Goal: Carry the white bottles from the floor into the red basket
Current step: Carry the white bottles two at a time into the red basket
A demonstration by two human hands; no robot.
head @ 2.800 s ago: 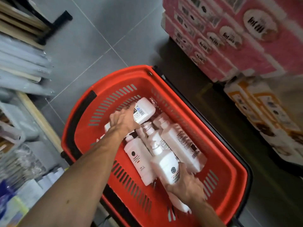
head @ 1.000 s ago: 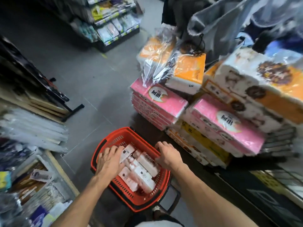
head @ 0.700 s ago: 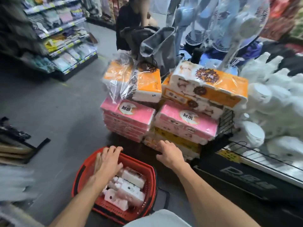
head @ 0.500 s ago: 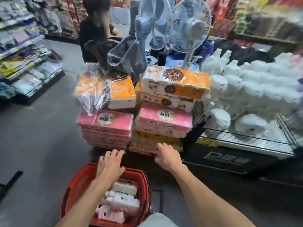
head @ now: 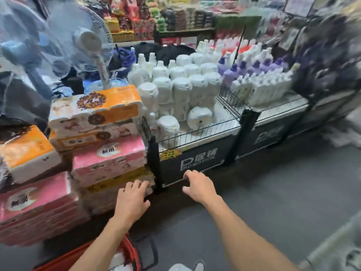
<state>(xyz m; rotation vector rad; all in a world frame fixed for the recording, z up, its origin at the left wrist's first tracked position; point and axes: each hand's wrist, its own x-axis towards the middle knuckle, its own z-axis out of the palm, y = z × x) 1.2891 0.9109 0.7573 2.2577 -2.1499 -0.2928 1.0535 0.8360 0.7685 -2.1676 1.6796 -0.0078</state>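
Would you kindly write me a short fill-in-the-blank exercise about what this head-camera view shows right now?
1. Both hands, the left hand and the right hand, hold ____.
2. The basket at the bottom edge is coloured ____.
3. The black display stand carries the printed word ____.
4. The tissue pack directly under the orange packs is coloured ____.

Missing words: nothing; red; PROMOTION; pink

Both hands [head: 132, 202] have lifted off the red basket [head: 129, 251] (now empty).

Head view, forward-down, over aisle floor [head: 273, 192]
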